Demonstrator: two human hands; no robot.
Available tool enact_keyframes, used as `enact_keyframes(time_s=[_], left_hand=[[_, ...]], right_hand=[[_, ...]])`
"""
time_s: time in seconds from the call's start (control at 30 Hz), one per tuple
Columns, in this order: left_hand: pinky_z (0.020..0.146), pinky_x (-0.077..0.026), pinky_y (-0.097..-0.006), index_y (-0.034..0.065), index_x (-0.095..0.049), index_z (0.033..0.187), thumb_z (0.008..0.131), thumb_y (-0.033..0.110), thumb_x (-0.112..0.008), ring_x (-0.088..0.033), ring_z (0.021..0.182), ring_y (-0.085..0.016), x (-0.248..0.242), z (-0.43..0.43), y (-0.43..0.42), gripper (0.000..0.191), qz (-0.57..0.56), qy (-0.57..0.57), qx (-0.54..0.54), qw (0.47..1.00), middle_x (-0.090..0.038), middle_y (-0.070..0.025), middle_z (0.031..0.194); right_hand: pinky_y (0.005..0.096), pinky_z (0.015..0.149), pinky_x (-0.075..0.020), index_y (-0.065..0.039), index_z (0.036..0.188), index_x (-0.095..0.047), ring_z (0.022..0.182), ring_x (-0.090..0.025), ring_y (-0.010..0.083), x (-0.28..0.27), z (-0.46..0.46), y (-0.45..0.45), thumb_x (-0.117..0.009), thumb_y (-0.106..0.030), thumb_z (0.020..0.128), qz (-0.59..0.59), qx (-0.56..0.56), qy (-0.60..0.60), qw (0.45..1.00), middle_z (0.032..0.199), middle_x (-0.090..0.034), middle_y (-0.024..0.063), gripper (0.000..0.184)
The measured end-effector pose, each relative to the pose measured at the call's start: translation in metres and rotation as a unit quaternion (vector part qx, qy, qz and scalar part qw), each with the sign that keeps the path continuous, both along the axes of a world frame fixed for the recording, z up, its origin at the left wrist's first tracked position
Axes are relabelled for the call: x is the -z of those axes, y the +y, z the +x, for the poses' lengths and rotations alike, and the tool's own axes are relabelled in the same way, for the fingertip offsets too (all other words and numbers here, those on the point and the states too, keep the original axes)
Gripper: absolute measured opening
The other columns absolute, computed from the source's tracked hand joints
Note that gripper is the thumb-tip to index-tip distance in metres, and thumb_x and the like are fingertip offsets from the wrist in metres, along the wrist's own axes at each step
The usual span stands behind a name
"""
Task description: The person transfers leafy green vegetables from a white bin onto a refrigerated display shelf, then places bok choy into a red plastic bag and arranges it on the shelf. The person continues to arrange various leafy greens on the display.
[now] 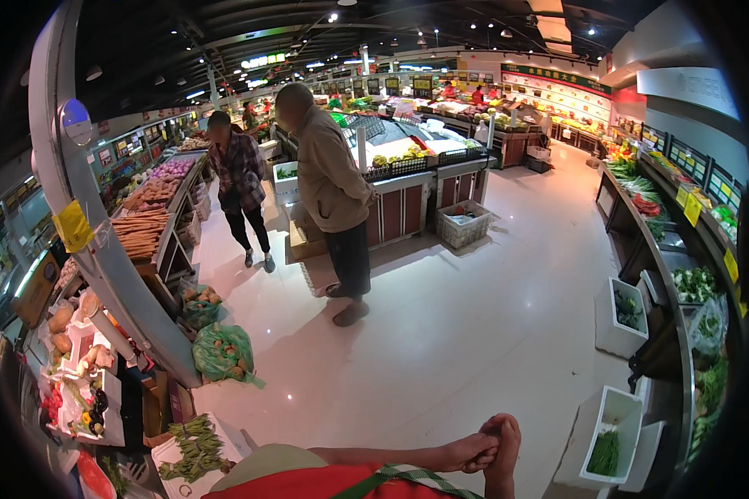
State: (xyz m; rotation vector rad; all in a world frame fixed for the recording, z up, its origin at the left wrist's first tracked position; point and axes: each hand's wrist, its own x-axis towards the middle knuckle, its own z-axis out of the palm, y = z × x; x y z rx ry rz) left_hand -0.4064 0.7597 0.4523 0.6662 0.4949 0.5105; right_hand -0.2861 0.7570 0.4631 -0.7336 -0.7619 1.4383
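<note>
My left hand [474,453] and my right hand [503,433] touch each other in front of my body, low in the view. The left fingers are curled against the right hand, whose fingers are bent. No object shows in either hand; the inner sides of both are hidden. My red apron [356,480] lies below the forearm. Left of it, tied bundles of green beans [196,446] rest on a white foam lid. At the right, a white foam box [624,418] on the floor holds leafy greens [603,452].
Two people, in a plaid shirt [240,165] and a tan jacket [331,168], stand in the aisle. Green net sacks [221,352] lie by the pillar [125,274]. A plastic crate [464,224] sits beside the centre stand. A vegetable shelf [668,274] lines the right.
</note>
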Motion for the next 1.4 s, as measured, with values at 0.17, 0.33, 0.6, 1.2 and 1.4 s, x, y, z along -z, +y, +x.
enact_keyframes(time_s=[0.17,0.33,0.6,1.2,1.4], left_hand=[[0.042,-0.028,-0.0215,0.0147,-0.044,0.077,0.107,0.035,-0.040,-0.037,0.047,-0.007,0.001,0.028,0.092,0.036,-0.098,-0.020,-0.100,0.990,-0.039,0.0044,0.060],[0.044,-0.036,-0.0250,0.0078,-0.053,0.081,0.108,0.034,-0.040,-0.049,0.050,-0.010,0.026,0.056,0.213,0.040,0.100,0.093,-0.212,0.968,-0.050,0.0011,0.063],[0.080,-0.051,-0.0401,0.0066,-0.061,0.107,0.100,0.022,-0.054,-0.065,0.095,-0.029,0.061,0.119,0.431,0.019,0.522,0.299,-0.302,0.740,-0.066,-0.0131,0.097],[0.111,-0.037,-0.0498,0.0050,-0.065,0.118,0.101,0.023,-0.049,-0.058,0.121,-0.033,0.007,0.188,0.797,0.029,0.743,0.207,-0.187,0.609,-0.062,-0.0147,0.124],[0.120,-0.012,-0.0620,0.0082,-0.068,0.116,0.108,0.039,-0.034,-0.056,0.127,-0.038,0.015,0.237,0.914,0.046,0.736,0.275,-0.172,0.594,-0.067,-0.0118,0.122]], right_hand=[[0.0399,0.083,-0.0565,-0.002,0.113,-0.060,0.094,-0.067,0.0243,0.003,0.015,0.097,-0.057,-0.027,0.098,-0.015,-0.071,-0.004,0.997,0.100,-0.067,0.0125,0.030],[0.0411,0.085,-0.0555,0.001,0.112,-0.060,0.095,-0.067,0.0272,0.025,0.033,0.221,-0.053,-0.029,0.099,0.023,-0.051,-0.042,0.998,0.103,-0.068,0.0163,0.034],[0.0349,0.088,-0.0489,-0.004,0.112,-0.062,0.096,-0.060,0.0201,0.008,0.058,0.415,-0.044,-0.040,0.105,0.045,0.118,-0.002,0.992,0.106,-0.064,0.0076,0.041],[0.0307,0.095,-0.0507,-0.007,0.120,-0.057,0.111,-0.059,0.0148,-0.008,0.174,0.763,-0.051,-0.021,0.102,-0.055,-0.154,0.022,0.986,0.118,-0.061,0.0062,0.024],[0.0341,0.085,-0.0536,-0.008,0.118,-0.059,0.103,-0.060,0.0169,0.042,0.228,0.890,-0.051,-0.019,0.096,-0.120,-0.144,0.114,0.976,0.115,-0.062,0.0065,0.026]])
